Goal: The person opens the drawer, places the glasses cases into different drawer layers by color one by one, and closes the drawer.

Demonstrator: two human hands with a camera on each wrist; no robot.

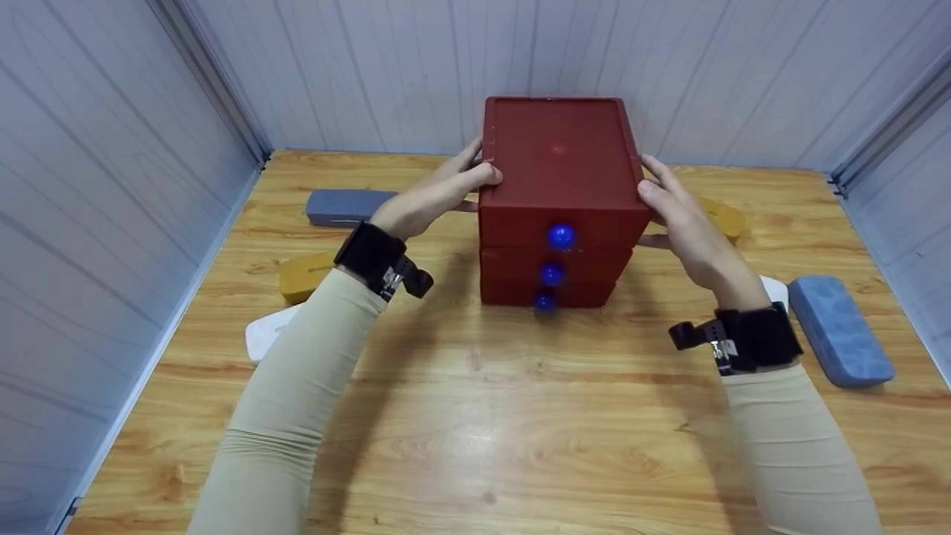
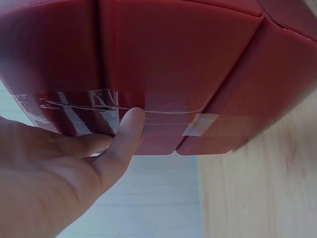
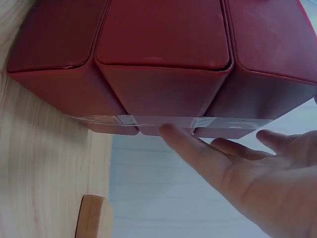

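A red drawer box (image 1: 559,160) is standing at the upper centre of the head frame, on the wooden bench (image 1: 475,416), with three stacked drawers each showing a blue knob (image 1: 560,236) on the front facing the camera. The left hand (image 1: 438,195) is pressing against the box's left side near the top, fingers mostly straight and the thumb lying over the top edge. The right hand (image 1: 680,215) is mirroring it on the right side, fingers extended flat along the wall and the thumb at the upper front corner. In the left wrist view the thumb is resting on a strip of clear tape (image 2: 106,106) that is running across the box's red panels; in the right wrist view the straightened fingers (image 3: 185,141) are touching a similar taped seam.

Around the box, a grey case (image 1: 348,206) is lying at the left of the frame behind the left hand, a mustard-yellow case (image 1: 304,275) is lying below it, and a white object (image 1: 269,334) is peeking out beside the left sleeve, probably another case, though most of it is hidden. A blue case (image 1: 839,329) is lying at the right edge, and another yellow case (image 1: 724,215) is showing behind the right hand.
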